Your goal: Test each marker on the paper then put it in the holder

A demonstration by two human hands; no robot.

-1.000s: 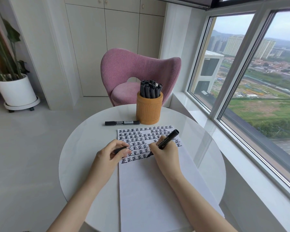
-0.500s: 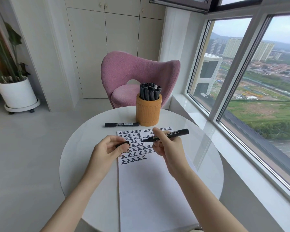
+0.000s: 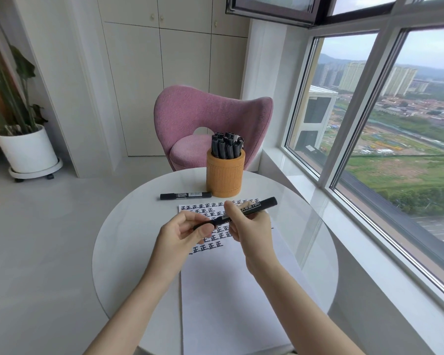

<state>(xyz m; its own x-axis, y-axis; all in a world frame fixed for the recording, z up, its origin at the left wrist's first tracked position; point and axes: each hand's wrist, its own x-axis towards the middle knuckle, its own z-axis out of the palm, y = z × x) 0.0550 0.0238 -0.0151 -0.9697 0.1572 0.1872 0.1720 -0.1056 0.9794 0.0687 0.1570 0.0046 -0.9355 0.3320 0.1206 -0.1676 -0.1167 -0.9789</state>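
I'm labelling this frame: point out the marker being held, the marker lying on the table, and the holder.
held marker (image 3: 263, 205), head view, on its barrel near the right end.
lying marker (image 3: 185, 195), head view, mid-barrel.
holder (image 3: 224, 179), head view, on its front wall.

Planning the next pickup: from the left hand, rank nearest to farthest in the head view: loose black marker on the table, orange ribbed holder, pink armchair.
1. Loose black marker, just beyond the left hand.
2. Orange ribbed holder, back right.
3. Pink armchair, behind the white round table.
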